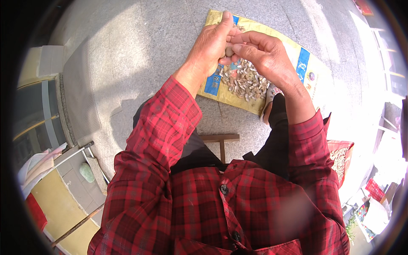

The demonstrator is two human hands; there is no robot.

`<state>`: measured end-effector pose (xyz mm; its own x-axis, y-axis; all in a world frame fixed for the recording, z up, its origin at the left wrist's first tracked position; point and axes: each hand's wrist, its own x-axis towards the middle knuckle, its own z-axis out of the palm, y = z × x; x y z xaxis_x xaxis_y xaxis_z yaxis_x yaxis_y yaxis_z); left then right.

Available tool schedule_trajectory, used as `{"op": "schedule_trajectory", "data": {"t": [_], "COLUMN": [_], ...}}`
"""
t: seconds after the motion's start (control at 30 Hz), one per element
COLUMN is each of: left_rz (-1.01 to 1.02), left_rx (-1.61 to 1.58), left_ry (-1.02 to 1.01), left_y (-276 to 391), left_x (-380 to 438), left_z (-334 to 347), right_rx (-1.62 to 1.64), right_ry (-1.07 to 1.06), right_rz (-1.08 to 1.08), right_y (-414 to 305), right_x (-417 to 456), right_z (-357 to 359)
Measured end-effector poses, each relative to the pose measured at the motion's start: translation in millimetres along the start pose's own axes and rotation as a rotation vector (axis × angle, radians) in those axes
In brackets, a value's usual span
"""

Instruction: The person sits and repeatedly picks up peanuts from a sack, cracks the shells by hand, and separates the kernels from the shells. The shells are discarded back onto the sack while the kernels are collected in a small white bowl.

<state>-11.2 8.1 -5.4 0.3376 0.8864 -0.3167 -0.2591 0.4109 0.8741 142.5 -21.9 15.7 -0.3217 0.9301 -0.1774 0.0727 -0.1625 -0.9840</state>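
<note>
A small, rounded brown nut point(229, 52), probably a peanut in its shell, is held between my two hands. My left hand point(215, 43) cups it from the left, thumb raised and fingers curled beneath. From the right, the thumb and bent fingers of my right hand point(266, 55) pinch at it; those fingers partly hide the left fingertips. Below both hands, a heap of split shells point(248, 84), pale inside and brown outside, lies on a yellow woven plastic sack point(251, 106) with blue printed bands. More small brown pieces point(240, 28) show beyond the left hand.
My shoe point(270, 98) rests at the sack's near edge. Between my legs is a brown wooden bar point(220, 137). At right, a red bag point(341, 159) holds many small pale pieces. A metal frame point(73, 156) and a stick point(78, 224) are at left.
</note>
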Motion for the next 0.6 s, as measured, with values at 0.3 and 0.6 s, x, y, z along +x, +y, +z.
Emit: {"op": "schedule_trajectory", "data": {"t": [0.3, 0.6], "left_rz": [-0.076, -0.018], "left_rx": [-0.056, -0.213], "left_ry": [-0.073, -0.271], "left_y": [3, 9], "left_x": [-2, -1], "left_z": [-3, -12], "right_rx": [-0.139, -0.018], "right_ry": [0.188, 0.267], "right_rz": [-0.145, -0.052], "right_y": [0, -11], "right_x": [1, 1], "right_z": [-9, -18]}}
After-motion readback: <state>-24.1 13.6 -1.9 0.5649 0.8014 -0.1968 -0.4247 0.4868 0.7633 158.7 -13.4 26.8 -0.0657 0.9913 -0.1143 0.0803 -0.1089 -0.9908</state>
